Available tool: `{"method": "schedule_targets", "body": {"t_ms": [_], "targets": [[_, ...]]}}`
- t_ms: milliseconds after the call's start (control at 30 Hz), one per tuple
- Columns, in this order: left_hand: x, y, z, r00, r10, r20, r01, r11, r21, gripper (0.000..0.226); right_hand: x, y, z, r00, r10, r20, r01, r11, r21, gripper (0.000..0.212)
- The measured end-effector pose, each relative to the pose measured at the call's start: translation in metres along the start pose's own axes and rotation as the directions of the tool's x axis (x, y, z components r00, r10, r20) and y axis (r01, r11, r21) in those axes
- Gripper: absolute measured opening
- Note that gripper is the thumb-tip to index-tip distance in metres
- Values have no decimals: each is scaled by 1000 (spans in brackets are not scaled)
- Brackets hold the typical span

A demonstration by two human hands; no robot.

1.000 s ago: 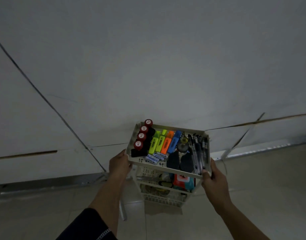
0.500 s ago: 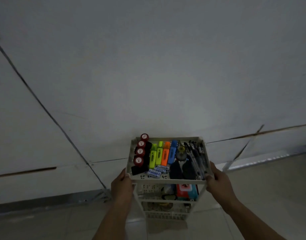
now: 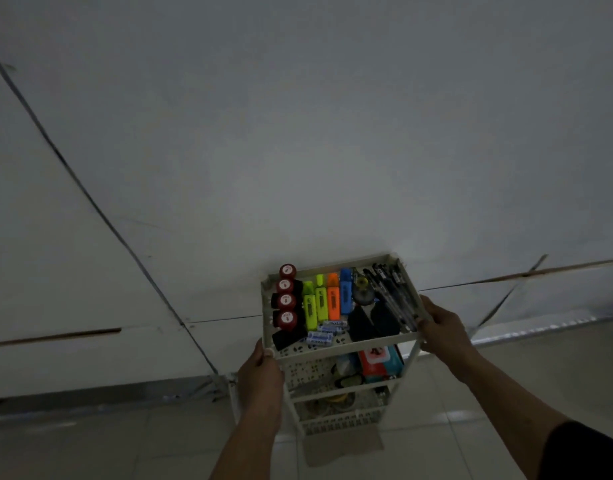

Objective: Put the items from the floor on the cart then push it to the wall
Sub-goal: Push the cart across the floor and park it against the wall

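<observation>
Gripping the cart at its top tray, both hands hold the near corners in the head view. The left hand sits at the near left corner, its fingers curled over the rim and clamped on it. The right hand sits at the near right corner, its fingers wrapped round the rim and corner post.

The cart is a pale three-tier unit standing on the tiled floor, its far edge at or just beside the wall; whether they touch cannot be told.

Top tray contents, left to right:
- four red caps in a row along the left side;
- four highlighters side by side: two yellow-green, one orange, one blue;
- a tape roll just right of the blue highlighter;
- a bundle of pens along the right side;
- batteries near the front rim;
- two dark items right of the batteries, kind unclear.

The middle tier holds a red and blue pack. The contents of the lower tier are too dim to identify.
</observation>
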State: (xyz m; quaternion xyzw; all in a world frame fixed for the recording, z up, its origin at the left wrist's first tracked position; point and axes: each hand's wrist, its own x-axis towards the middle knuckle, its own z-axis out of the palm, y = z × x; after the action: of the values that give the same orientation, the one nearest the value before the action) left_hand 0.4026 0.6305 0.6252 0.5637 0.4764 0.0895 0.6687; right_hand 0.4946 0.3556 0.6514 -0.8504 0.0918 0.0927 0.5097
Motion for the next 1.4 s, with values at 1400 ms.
{"method": "schedule_targets", "body": {"t_ms": [1400], "targets": [[-24, 30, 10, 960, 220, 173, -277, 657, 701, 24, 14, 20, -37, 969, -138, 206, 216, 876, -432, 33]]}}
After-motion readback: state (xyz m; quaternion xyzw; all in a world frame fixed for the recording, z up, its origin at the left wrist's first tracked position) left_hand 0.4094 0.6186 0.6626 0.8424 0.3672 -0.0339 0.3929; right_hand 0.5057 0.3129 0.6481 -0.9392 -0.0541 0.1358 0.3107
